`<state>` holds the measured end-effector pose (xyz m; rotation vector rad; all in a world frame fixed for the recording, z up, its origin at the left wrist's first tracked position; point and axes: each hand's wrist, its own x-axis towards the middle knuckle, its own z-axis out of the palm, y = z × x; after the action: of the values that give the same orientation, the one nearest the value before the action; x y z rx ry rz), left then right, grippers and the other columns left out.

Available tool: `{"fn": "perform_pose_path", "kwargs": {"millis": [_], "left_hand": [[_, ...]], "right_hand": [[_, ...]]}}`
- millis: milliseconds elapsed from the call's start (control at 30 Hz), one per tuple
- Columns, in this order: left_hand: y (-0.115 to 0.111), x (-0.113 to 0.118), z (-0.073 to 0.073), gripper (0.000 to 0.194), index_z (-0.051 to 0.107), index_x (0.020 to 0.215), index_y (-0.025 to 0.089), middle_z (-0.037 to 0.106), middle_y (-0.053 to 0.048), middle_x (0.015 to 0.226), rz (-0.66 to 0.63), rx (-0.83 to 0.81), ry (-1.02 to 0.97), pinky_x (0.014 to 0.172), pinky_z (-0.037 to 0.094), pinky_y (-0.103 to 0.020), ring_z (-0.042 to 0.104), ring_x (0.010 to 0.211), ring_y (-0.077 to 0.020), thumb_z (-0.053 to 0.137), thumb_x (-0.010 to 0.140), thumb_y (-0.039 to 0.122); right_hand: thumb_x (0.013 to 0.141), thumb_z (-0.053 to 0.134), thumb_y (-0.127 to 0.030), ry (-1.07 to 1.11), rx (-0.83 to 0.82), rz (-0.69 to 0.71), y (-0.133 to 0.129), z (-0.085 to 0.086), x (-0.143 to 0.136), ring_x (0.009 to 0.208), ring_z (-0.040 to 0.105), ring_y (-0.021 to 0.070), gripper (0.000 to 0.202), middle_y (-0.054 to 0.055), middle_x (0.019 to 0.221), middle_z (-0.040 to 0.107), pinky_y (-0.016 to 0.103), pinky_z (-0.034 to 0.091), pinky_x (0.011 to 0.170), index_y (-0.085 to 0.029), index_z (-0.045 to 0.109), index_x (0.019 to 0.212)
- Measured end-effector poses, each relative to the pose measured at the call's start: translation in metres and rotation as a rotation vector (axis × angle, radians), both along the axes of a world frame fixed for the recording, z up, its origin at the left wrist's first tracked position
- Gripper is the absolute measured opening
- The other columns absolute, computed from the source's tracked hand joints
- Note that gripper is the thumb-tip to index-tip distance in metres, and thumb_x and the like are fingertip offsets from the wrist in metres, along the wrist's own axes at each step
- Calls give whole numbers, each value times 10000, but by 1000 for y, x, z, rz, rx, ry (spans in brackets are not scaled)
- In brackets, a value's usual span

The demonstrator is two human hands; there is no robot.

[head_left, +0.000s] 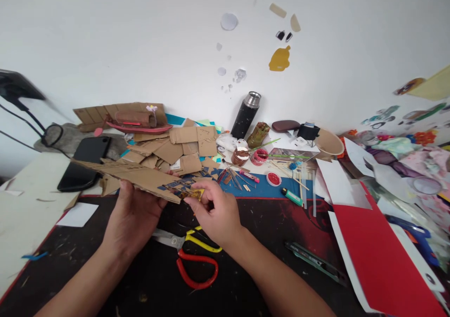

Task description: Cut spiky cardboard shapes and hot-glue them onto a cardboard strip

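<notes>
My left hand (135, 218) holds a long flat piece of cardboard (137, 174) from below, thumb at its near edge. The cardboard is raised above the black mat and has dark blue print and a torn, layered right end. At that end my right hand (216, 209) is closed in a pinch on a small yellow printed scrap (197, 194); whether the scrap is still joined to the cardboard cannot be made out. Below the hands, scissors (176, 241) with one yellow and one red handle lie partly open on the mat.
Cardboard scraps (168, 152) are piled behind the hands, beside a black phone (86, 162). A black flask (246, 115) and paint jars (241, 153) stand near the wall. Rightward lie a green cutter (316, 260), a glue stick (291, 196) and red card (379, 260).
</notes>
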<state>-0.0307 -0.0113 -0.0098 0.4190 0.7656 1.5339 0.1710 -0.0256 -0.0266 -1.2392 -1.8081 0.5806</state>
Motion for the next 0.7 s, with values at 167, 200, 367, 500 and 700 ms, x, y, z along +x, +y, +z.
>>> {"fn": "perform_pose_path", "kwargs": {"millis": [167, 200, 367, 500, 700], "left_hand": [[-1, 1, -4, 744, 896, 1252, 255, 943, -90, 1218, -12, -1, 5, 917, 770, -357, 906, 1110, -301, 1134, 667, 648], [-1, 1, -5, 753, 896, 1261, 256, 944, -80, 1208, -16, -4, 8, 917, 770, -353, 907, 1107, -299, 1133, 665, 651], [-1, 3, -7, 696, 905, 1219, 279, 946, -59, 1199, -26, -3, 38, 898, 766, -333, 906, 1097, -287, 1116, 684, 670], [-2, 3, -8, 698, 901, 1249, 272, 943, -79, 1219, -23, -6, 38, 887, 766, -341, 904, 1107, -304, 1110, 705, 656], [-3, 1, -10, 659, 905, 1254, 273, 944, -84, 1212, -42, 3, 25, 872, 776, -379, 902, 1108, -330, 1094, 744, 645]], "right_hand": [[1175, 717, -457, -46, -8, 6, 0, 0, 0, 537, 648, 159, 272, -41, 653, 725, 271, 487, 644, -233, 828, 1283], [1177, 712, -454, -48, -11, 4, 0, 0, 0, 539, 650, 159, 264, -38, 655, 730, 269, 487, 642, -237, 832, 1268], [1173, 707, -432, -25, 7, 5, 0, 1, 0, 529, 638, 151, 231, -34, 661, 734, 260, 478, 620, -244, 840, 1175], [1179, 702, -430, -53, -10, 9, -2, 0, 0, 537, 645, 148, 235, -34, 665, 732, 253, 491, 633, -240, 841, 1181], [1178, 698, -411, -67, -7, 7, -2, 1, 1, 554, 667, 157, 221, -20, 684, 756, 259, 501, 642, -244, 842, 1186]]}}
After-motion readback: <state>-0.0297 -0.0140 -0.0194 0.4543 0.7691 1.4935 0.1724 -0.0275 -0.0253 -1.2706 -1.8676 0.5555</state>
